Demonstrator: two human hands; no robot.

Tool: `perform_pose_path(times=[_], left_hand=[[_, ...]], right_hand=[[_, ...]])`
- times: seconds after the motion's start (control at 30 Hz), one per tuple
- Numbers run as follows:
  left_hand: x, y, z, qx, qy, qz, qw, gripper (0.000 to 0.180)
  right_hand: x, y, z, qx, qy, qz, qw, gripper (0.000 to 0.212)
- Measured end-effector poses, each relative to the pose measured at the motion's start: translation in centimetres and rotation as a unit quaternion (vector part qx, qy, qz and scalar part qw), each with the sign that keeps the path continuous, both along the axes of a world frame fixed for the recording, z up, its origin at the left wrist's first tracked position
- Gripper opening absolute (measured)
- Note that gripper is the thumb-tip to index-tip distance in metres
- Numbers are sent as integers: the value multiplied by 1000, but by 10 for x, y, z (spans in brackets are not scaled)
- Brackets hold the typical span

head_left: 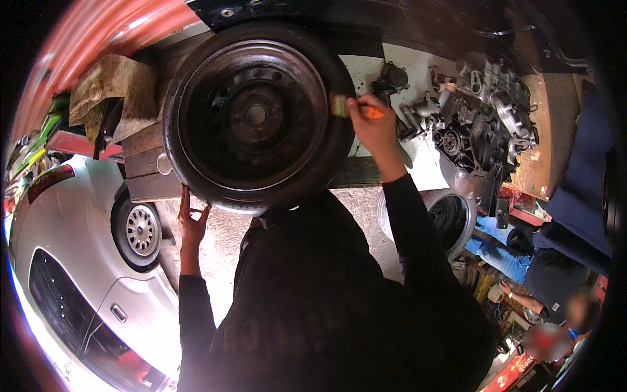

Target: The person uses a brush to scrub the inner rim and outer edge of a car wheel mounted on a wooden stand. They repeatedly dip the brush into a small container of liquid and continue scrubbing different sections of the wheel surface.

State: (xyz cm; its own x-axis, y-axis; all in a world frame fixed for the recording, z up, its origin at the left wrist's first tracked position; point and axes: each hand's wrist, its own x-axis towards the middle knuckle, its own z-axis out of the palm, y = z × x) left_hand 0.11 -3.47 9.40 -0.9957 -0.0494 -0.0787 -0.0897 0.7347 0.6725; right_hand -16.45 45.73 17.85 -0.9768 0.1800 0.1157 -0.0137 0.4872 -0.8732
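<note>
A dark steel wheel (259, 116) fitted with a black tyre (339, 140) lies flat on a wooden bench in front of me, its hub facing up. My right hand (373, 124) is closed around a small brush (339, 106) with an orange handle. Its pale, greenish head is against the tyre's right side, close to the metal rim. At the tyre's near left edge is my left hand (192, 219), fingers apart, with the index finger and thumb reaching up to the rubber. Whether they press on it, I cannot tell.
Right of the wheel sits a metal engine block (486, 121) with loose parts (392, 78) beside it. Another wheel (447, 219) is below the bench. A silver car (98, 248) stands at left. A stained cloth (117, 85) lies at far left. A person (555, 281) is at lower right.
</note>
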Motion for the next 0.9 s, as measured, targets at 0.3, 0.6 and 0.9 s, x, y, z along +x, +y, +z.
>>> perform_pose_path(times=[0.3,0.6,0.9], left_hand=[[4,4,2,15,8,3,1000,92],[0,5,2,18,15,2,1000,92],[3,1,-4,10,25,-9,1000,90]], right_hand=[[38,-4,-4,48,-3,-24,999,22],[96,-19,-35,-51,-43,-76,995,21],[125,-35,-18,-52,-69,-11,996,19]])
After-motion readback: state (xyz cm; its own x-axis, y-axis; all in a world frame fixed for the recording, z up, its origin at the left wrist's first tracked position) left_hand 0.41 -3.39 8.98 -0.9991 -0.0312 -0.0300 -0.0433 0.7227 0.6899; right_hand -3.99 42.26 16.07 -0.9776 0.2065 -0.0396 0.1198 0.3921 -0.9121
